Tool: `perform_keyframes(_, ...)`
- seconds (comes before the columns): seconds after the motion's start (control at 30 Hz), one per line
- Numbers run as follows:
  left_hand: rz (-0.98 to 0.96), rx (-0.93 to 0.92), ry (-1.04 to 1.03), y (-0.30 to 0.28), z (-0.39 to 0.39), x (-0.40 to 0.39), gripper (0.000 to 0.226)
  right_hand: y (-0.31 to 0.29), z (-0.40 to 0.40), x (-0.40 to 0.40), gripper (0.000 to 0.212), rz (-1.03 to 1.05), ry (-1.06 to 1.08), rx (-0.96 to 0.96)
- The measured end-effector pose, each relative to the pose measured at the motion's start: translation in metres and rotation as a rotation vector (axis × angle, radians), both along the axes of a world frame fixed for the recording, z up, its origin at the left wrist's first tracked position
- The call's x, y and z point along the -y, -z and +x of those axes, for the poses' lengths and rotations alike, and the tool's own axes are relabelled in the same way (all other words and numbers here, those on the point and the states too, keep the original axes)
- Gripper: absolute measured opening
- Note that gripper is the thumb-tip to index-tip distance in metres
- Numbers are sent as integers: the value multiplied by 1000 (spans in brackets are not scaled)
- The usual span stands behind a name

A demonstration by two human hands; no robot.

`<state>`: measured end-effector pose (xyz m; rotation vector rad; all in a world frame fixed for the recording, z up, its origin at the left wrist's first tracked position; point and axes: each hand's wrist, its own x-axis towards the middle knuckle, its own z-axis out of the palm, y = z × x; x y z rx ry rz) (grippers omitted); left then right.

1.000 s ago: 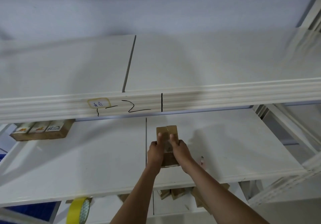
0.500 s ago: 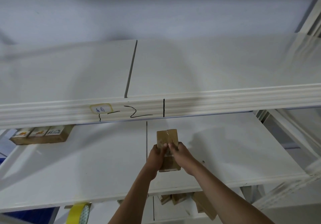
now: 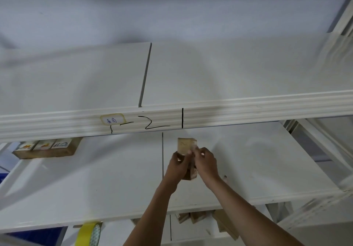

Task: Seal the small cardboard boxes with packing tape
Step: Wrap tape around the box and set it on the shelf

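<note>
White shelf (image 3: 95, 179), bare on both sides of a small cardboard box (image 3: 186, 146) at centre. Left hand (image 3: 178, 166) and right hand (image 3: 206, 164) grip it. Tape roll (image 3: 88, 233) sits below the shelf's front edge at 7 o'clock.

upper shelf rail (image 3: 229, 110), frame centre: small yellow-edged label (image 3: 113, 119) with blue handwriting, unreadable | beside it black marker strokes "1 – 2 |" (image 3: 150, 124) | printed stickers on boxes (image 3: 44, 146), left: illegible
</note>
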<state>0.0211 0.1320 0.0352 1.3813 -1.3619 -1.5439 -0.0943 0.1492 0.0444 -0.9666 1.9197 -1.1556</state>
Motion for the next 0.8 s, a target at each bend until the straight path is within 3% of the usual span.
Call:
perform_keyframes(0.07,48,-91,-91,5,9,4,39,1,-6,-2,40,-89,76,-91)
perform_keyframes(0.17,144,-191,-101,15,25,7,44,0,-17,-4,28,-79,30,-81)
perform_keyframes(0.27,188,-333,8,14,28,1,42,-1,-13,-7,47,115,-215,181)
perform_keyframes(0.33,176,-399,66,12,24,-4,36,1,-8,-10,48,149,-295,202)
perform_keyframes(0.4,164,-367,57,11,18,-7,32,3,-4,-12,47,122,-287,190)
perform_keyframes(0.57,-11,-55,-45,22,6,-6,55,16,5,-13,48,101,-215,69)
perform_keyframes(0.8,35,-57,-135,30,6,0,50,17,9,-10,56,107,-166,125)
